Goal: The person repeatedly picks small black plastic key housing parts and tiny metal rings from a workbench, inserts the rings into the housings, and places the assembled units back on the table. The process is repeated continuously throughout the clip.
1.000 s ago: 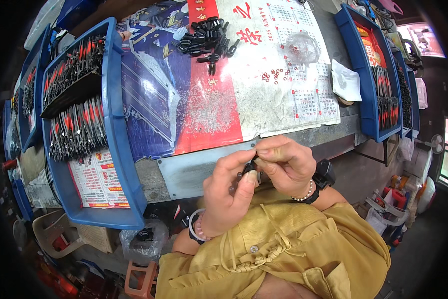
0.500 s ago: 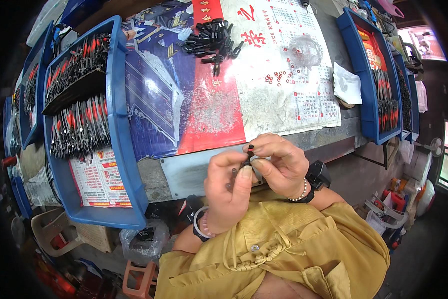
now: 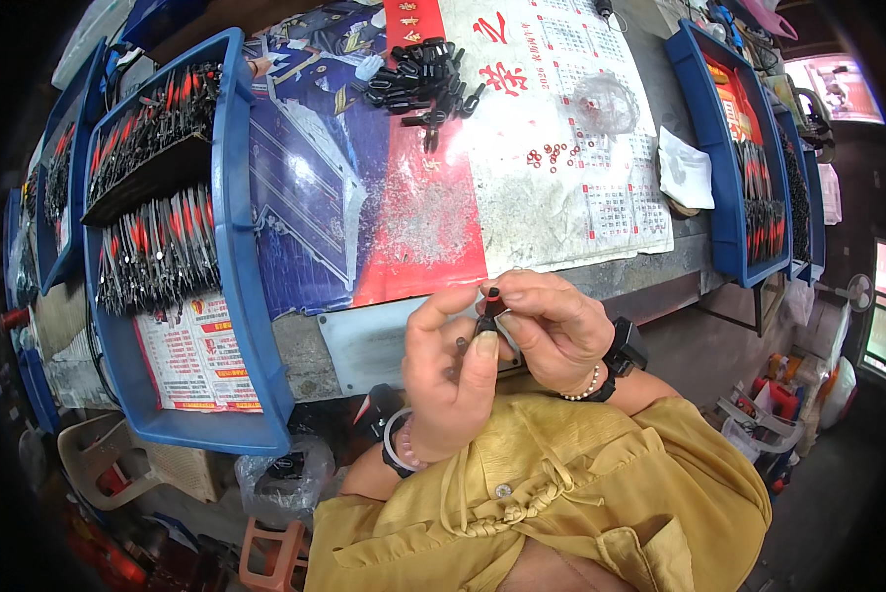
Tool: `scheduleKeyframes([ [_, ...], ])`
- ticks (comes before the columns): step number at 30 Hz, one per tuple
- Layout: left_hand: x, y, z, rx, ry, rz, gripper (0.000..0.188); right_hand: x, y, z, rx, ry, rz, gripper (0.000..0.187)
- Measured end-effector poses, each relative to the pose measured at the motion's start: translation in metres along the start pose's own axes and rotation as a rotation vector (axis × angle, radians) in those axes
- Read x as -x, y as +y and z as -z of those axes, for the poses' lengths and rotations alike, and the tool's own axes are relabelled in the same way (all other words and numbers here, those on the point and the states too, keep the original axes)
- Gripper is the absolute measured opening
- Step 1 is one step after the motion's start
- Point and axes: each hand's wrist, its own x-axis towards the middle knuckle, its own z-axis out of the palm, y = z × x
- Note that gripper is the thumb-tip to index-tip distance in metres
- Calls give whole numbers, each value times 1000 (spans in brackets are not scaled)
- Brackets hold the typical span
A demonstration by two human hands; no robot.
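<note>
Close above the table's near edge, my two hands meet on a small black plastic part (image 3: 486, 320) with a red band near its upper end. My left hand (image 3: 441, 360) pinches its lower end between thumb and index finger; small dark round bits (image 3: 457, 357) show by its curled fingers, too small to name. Fingertips of my right hand (image 3: 561, 321) close on the part's upper end, by the red band. Farther off, a pile of similar black parts (image 3: 418, 84) lies on the table sheet (image 3: 522, 212), with several small red rings (image 3: 552, 157) to the right.
At left, a blue crate (image 3: 256, 296) holds rows of black-and-red tools (image 3: 162, 242). Another blue crate (image 3: 704, 128) stands at right. A crumpled clear plastic piece (image 3: 606, 104) and a white folded cloth or paper (image 3: 685, 170) lie on the table. A grey plate (image 3: 369, 335) sits at the near edge.
Between my fingers the black part has tilted slightly and its red band shows more. My right fingertips have shifted a little around its top. Both hands stay in nearly the same place.
</note>
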Motion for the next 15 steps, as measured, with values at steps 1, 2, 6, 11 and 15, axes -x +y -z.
scheduleKeyframes([
  [1,-1,1,0,0,-4,-1,30,0,0,0,4,-3,12,26],
  [2,-2,1,0,-28,-12,-19,31,-1,0,0,19,-1,12,26],
  [6,-5,0,2,-46,-19,-40,28,-6,0,1,-6,-39,34,25],
  [11,1,-3,5,17,41,3,21,-13,0,0,-37,-112,47,16],
  [15,1,-6,8,11,52,37,19,-18,-1,1,-7,-164,24,12],
])
